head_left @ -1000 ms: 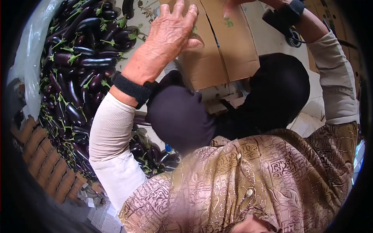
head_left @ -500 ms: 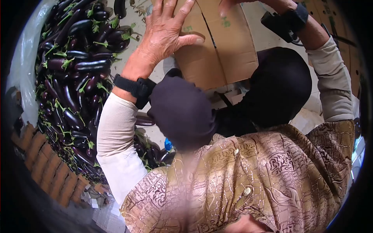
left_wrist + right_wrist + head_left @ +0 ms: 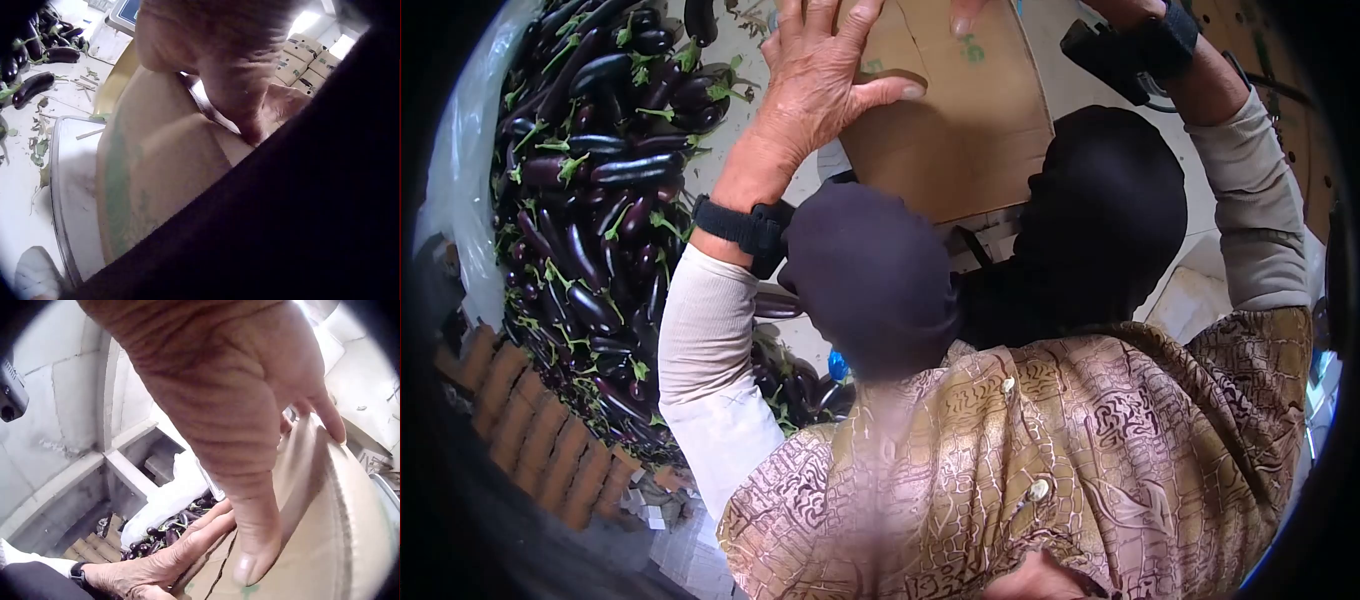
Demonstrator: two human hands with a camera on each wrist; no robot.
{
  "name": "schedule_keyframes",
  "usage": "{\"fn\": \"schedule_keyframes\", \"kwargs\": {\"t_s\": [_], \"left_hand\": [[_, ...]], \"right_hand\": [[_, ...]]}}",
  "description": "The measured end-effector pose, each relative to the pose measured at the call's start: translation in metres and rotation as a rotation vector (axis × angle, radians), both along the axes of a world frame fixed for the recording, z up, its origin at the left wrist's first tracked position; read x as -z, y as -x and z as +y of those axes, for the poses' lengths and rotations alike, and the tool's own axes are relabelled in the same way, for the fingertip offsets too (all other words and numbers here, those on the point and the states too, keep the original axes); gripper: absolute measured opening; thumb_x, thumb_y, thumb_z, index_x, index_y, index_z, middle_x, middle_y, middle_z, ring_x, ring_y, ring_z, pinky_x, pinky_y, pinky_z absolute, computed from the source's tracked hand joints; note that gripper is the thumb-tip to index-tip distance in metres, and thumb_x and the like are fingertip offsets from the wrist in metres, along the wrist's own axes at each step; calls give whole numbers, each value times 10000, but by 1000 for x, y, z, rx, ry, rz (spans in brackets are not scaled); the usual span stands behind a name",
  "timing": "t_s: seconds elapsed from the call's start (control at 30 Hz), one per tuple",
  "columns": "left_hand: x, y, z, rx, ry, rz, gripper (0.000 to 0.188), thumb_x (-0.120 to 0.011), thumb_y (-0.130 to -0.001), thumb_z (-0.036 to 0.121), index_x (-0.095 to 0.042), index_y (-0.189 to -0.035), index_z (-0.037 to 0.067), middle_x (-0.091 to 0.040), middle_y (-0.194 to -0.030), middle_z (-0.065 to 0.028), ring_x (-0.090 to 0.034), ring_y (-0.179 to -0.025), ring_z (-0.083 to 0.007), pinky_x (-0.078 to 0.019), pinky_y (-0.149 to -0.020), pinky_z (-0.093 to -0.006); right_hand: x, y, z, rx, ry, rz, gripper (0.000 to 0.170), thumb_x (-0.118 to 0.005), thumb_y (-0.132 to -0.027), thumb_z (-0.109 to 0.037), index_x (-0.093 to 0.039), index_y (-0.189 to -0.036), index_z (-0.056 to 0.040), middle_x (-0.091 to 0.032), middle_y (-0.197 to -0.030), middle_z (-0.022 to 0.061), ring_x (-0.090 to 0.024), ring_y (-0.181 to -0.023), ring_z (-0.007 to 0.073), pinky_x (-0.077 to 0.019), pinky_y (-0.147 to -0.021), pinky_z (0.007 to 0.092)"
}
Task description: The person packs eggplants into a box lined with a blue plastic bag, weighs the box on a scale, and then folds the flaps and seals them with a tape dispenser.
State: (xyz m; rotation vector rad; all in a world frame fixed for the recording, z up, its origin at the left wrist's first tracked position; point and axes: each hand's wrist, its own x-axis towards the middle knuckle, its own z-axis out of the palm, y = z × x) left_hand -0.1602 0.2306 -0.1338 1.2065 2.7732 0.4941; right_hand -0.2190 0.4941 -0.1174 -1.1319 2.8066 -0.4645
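Note:
A brown cardboard box (image 3: 960, 130) with green print stands in front of the knees, its top flaps nearly level. My left hand (image 3: 825, 75) lies on the left side of the top, fingers spread and thumb stretched inward. Across from it, my right hand (image 3: 250, 425) presses the other flap with its thumb, and its fingers reach the box's edge; the head view cuts off most of this hand. A thin dark seam between the flaps shows in the right wrist view, between the right thumb and the left hand. Both hands wear black wrist straps.
A large heap of eggplants (image 3: 590, 220) covers the floor on the left, beside clear plastic sheeting (image 3: 465, 170). A white metal-rimmed plate (image 3: 75, 181) is under the box, near a display unit (image 3: 127, 14). Stacked printed cartons (image 3: 300, 59) stand behind. Bricks (image 3: 540, 430) lie at lower left.
The dark gap between the box flaps has narrowed to a faint line in the head view. The left hand has slid slightly up and left; the right hand has shifted slightly left.

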Motion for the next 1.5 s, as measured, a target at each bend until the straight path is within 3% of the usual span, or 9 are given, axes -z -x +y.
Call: {"fn": "schedule_keyframes", "kwargs": {"t_s": [0.37, 0.47, 0.57, 0.63, 0.77, 1.0, 1.17, 1.37, 1.5], "left_hand": [[-8, 7, 12, -16, 78, 14, 1037, -792, -728, 575, -307, -1548, 166, -164, -1613, -213, -97, -1470, -496, -191, -1154, -632], [-2, 15, 16, 37, 103, 258, 843, -575, -860, 664, -346, -1537, 217, -297, -1576, -182, -279, -1426, -443, -295, -1089, -586], [3, 38, 36, -26, 111, 457, 874, -724, -787, 555, -402, -1468, 112, -477, -1295, -219, -484, -1178, -405, -403, -992, -550], [15, 54, 48, -4, 3, 434, 859, -623, -840, 628, -379, -1500, 136, -477, -1306, -206, -450, -1211, -387, -329, -1013, -563], [10, 60, 59, -59, 5, 348, 798, -637, -853, 591, -420, -1474, 139, -503, -1212, -141, -480, -1100, -333, -383, -912, -494], [4, 64, 101, -47, -34, 377, 572, -727, -856, 377, -567, -1336, 110, -555, -1038, -71, -524, -977, -271, -410, -826, -421], [2, 67, 101, -107, 29, 299, 462, -668, -916, 295, -579, -1339, 131, -565, -1038, -69, -549, -979, -262, -416, -863, -402], [0, 67, 102, -106, -19, 267, 425, -677, -913, 252, -602, -1310, 120, -572, -1040, -72, -564, -985, -259, -433, -865, -387], [1, 67, 101, -106, -29, 272, 417, -674, -913, 234, -604, -1305, 109, -578, -1028, -75, -567, -975, -261, -437, -864, -383]], "right_hand": [[31, 10, 15, -100, 174, 178, 1202, -923, -464, -573, -436, -1390, 20, -514, -1306, 201, -490, -1205, 398, -396, -1026, 482], [31, 10, 25, -114, 300, 140, 1133, -920, -512, -549, -457, -1395, -12, -516, -1314, 193, -486, -1212, 386, -388, -1022, 480], [79, 25, 16, 8, 500, 76, 913, -885, -625, -233, -490, -1444, -155, -604, -1292, 141, -574, -1186, 345, -439, -1040, 394], [63, 12, 25, 104, 419, 220, 878, -867, -656, -279, -490, -1427, -90, -596, -1294, 159, -602, -1128, 348, -466, -1013, 407], [49, -10, 127, 439, 603, -333, 626, -763, -776, -248, -570, -1349, -87, -603, -1269, 182, -653, -1005, 329, -528, -903, 422], [178, -133, 339, 1080, -175, -273, 614, -651, -806, -230, -520, -1350, 23, -520, -1378, 276, -560, -1222, 381, -426, -1051, 429], [231, -159, 361, 1042, -289, -242, 785, -691, -748, -160, -389, -1460, -23, -432, -1474, 249, -459, -1323, 403, -378, -1108, 445], [227, -155, 322, 1214, -665, -362, 417, -672, -784, -134, -583, -1189, -92, -560, -1299, 166, -504, -1202, 422, -452, -946, 541], [270, -191, 319, 1424, -228, -401, 431, -693, -719, -181, -571, -1100, -22, -664, -1026, 273, -631, -1005, 459, -505, -846, 529]]}}
